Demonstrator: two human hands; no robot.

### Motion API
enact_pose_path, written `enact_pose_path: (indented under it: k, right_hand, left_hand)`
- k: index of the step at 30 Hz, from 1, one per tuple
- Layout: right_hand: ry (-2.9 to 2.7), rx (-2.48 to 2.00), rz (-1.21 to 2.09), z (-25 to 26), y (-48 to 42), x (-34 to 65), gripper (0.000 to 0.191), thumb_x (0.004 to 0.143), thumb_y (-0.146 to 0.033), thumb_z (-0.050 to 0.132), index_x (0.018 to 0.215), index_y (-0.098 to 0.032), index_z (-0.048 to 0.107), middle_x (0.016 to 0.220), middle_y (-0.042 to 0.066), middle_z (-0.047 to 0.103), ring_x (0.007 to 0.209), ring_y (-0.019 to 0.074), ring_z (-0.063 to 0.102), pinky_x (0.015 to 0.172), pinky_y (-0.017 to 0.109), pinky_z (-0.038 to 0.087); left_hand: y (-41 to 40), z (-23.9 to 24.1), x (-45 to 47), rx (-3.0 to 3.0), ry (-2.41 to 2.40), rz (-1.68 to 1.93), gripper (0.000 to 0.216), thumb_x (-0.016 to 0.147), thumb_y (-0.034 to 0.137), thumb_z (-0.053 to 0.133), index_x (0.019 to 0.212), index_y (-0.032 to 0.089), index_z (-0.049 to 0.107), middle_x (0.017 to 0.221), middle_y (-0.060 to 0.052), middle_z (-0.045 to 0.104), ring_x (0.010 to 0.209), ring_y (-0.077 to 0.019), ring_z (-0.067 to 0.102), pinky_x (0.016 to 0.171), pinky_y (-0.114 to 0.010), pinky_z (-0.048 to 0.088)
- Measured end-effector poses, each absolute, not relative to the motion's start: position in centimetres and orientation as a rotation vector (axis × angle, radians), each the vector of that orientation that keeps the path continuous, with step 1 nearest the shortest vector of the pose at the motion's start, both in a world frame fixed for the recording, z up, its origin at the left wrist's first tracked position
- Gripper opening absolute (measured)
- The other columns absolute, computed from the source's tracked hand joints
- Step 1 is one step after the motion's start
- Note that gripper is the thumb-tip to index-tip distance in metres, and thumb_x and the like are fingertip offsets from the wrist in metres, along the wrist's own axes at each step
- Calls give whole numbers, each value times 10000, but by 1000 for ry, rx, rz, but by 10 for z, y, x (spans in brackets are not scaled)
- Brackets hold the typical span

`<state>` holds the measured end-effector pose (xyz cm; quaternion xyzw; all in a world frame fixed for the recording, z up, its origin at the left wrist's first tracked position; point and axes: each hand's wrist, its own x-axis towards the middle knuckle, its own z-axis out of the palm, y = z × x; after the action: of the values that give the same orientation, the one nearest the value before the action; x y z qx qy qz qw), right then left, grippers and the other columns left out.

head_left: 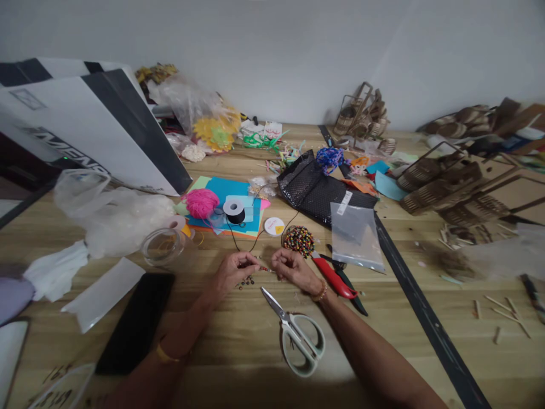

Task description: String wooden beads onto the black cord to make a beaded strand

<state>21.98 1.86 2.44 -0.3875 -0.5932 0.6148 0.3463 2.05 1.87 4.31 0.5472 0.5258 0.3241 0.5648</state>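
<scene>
My left hand (239,269) is closed in a pinch on a beaded cord. A few small beads (264,268) on it show between my two hands. Opposite, the fingers of my right hand (294,269) are also closed on the cord; their tips are partly hidden. Black cord (232,234) runs from a spool (234,211) toward my left hand. Just under that hand lie loose dark beads (247,282). A heap of multicoloured beads (298,241) sits right behind my right hand. Nearer to me, scissors (298,338) with pale handles lie on the table, pointing toward the hands.
A red-handled tool (336,276) lies beside my right wrist. Behind it are a clear plastic bag (357,238) and a black bubble mailer (315,190). On the left are a phone (135,324), a tape roll (163,246) and pink yarn (202,203). Small woven baskets (443,182) stand at right.
</scene>
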Motion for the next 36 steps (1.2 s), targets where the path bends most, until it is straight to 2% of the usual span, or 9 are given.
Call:
enact_pose_path:
  k: [10,18,33,36]
  right_hand:
    - [-1544,-1021,1569,24,18,219,311,816,-466,596,761,-166,534,526,-63,453,432,60,413,432,176,373]
    - [-1558,-1015,1577,24,18,219,313,816,-467,588,768,-163,526,531,-65,453,427,59,420,433,177,375]
    - [-1594,-1029,1569,22,17,218,325,822,-478,581,785,-157,539,569,-50,473,453,61,418,446,177,367]
    - [-1610,-1038,1553,21,17,218,335,824,-485,577,791,-152,553,568,-46,472,458,60,410,440,174,348]
  left_hand:
    - [19,44,21,1291,1223,783,149,595,283,709,632,145,665,561,-1,618,526,-104,491,497,-211,366]
    - [17,46,22,1268,1221,753,161,610,296,699,649,145,659,519,26,566,456,-78,421,454,-205,318]
    - [18,42,23,1269,1242,781,153,601,288,683,638,143,648,575,8,607,514,-92,496,483,-199,381]
    - [18,44,24,1262,1250,778,156,598,289,679,635,142,644,559,18,595,483,-79,471,465,-194,367]
